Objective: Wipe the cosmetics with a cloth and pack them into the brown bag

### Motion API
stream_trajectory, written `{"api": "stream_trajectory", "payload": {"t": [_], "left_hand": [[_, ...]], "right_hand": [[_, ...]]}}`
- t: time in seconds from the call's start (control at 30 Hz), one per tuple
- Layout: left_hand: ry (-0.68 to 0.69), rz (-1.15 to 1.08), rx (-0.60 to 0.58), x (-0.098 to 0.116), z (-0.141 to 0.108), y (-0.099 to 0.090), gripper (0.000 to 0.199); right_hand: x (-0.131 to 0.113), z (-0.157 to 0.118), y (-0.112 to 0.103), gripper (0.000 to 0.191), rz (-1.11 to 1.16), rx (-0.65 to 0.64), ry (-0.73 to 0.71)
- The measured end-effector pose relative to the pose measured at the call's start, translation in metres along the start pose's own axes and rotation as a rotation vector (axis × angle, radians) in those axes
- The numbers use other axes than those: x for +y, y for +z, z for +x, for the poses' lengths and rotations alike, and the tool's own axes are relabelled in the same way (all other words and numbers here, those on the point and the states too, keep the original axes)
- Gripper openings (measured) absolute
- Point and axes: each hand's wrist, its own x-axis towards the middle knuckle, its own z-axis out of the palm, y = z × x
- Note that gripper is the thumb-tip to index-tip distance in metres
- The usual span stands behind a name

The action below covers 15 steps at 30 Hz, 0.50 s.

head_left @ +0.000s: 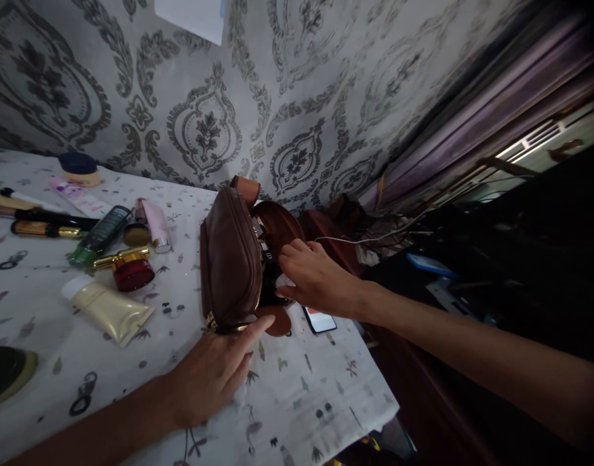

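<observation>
A brown leather bag point(231, 259) stands on the table, its zipped mouth open towards the right. My left hand point(214, 372) grips its near end by the zip; the index finger stretches along the edge, while other fingertips are hidden. At the opening, my right hand point(311, 275) has its fingers curled together. Something small and pale point(284, 281) shows under these fingers, too unclear to name. Dark items, one a black box-like thing point(268, 255), fill the bag's mouth. A brown round flap point(280, 322) lies below the opening.
Left of the bag lie a cream tube point(111, 309), a dark green bottle point(101, 236), a red jar point(134, 273), a pink tube point(155, 225) and several other cosmetics. A phone point(320, 320) lies near the table's right edge. A white cable point(369, 241) runs off to the right.
</observation>
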Motion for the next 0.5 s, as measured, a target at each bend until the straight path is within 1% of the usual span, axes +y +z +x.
{"api": "stream_trajectory", "payload": {"t": [0.2,0.27,0.37,0.43,0.5], "left_hand": [[0.012,-0.007,0.019,0.001,0.001,0.000,0.061],[0.011,-0.006,0.020,0.001,0.001,0.001,0.061],[0.004,0.005,0.017,0.000,0.000,0.001,0.061],[0.004,0.017,0.025,-0.001,0.000,0.002,0.062],[0.004,0.026,0.034,0.000,-0.001,0.001,0.061]], "right_hand": [[0.006,-0.002,-0.003,0.029,0.008,-0.003,-0.023],[0.006,-0.001,-0.003,0.033,0.007,0.041,-0.012],[0.002,0.003,-0.004,0.039,0.014,0.168,0.019],[-0.002,0.009,-0.003,0.036,-0.008,0.215,0.014],[-0.006,0.015,-0.002,0.028,-0.045,0.216,0.002]]}}
